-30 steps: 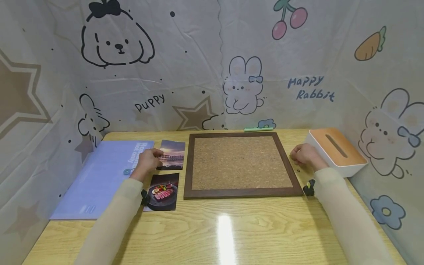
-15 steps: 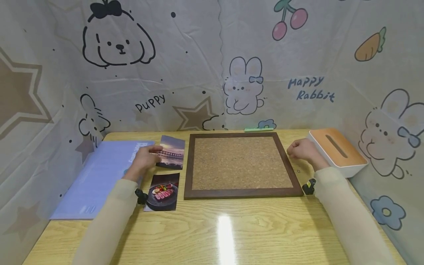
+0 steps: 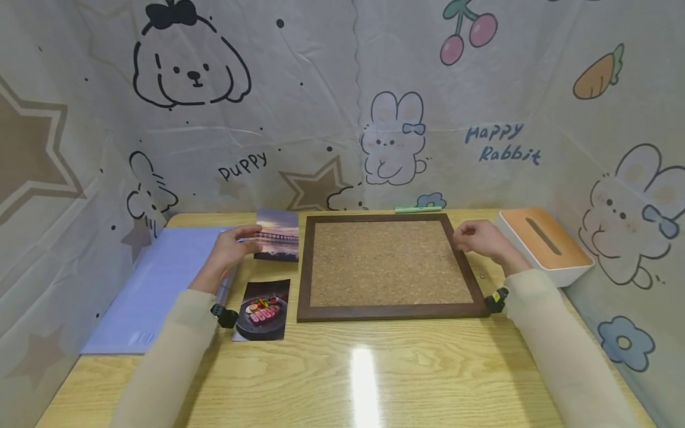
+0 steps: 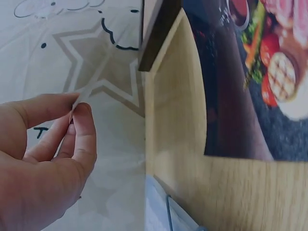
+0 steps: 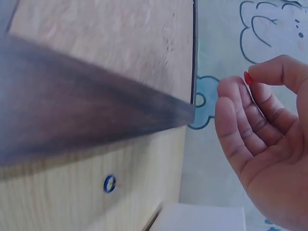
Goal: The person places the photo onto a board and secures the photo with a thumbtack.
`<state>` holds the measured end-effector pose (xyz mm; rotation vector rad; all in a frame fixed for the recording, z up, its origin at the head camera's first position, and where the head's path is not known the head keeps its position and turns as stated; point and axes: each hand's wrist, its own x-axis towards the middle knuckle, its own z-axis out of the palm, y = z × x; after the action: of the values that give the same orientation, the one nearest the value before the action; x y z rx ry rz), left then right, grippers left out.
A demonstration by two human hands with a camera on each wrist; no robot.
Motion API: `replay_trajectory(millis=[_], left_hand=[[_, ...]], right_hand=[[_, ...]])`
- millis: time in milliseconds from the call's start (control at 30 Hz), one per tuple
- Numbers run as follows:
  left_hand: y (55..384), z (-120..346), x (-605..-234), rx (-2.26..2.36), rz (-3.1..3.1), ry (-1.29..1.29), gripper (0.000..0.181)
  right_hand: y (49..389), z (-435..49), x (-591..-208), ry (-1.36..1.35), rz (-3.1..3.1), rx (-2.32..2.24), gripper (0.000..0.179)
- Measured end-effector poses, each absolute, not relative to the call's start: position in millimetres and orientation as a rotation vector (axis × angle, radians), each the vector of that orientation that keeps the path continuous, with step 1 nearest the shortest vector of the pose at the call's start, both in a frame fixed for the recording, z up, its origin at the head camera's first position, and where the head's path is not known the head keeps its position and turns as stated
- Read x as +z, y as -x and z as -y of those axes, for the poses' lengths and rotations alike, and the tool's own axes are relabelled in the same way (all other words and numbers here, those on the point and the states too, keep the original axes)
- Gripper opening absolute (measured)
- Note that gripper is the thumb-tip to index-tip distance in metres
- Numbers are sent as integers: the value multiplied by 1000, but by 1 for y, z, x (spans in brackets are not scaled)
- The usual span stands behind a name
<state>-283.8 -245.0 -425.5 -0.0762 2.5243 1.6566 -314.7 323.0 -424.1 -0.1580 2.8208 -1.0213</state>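
Note:
My left hand pinches the left edge of a photo print of a pier at sunset, raised left of the cork board. In the left wrist view that photo shows nearly edge-on between thumb and fingers. A second photo, of sliced meat on a dark plate, lies flat on the table below it. At the brown frame's right side, my right hand holds a small red thumbtack between thumb and index finger; its other fingers curve loosely. The tack's point is hidden.
A lilac folder lies at the left. An orange-topped white box stands at the right, and a small blue ring-shaped piece lies near the frame. A green pen lies behind the board, before the printed curtain.
The left hand has lifted the pier photo up and away from the table. My right hand has moved left from beside the box to the board's right frame edge.

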Motion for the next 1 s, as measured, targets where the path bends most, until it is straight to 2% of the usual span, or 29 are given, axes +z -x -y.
replay_trajectory(millis=[1000], left_hand=[[267,169,-438,1637,-2408,-149,52]], right_hand=[[321,-250,-411,363,-2703,-1162,15]])
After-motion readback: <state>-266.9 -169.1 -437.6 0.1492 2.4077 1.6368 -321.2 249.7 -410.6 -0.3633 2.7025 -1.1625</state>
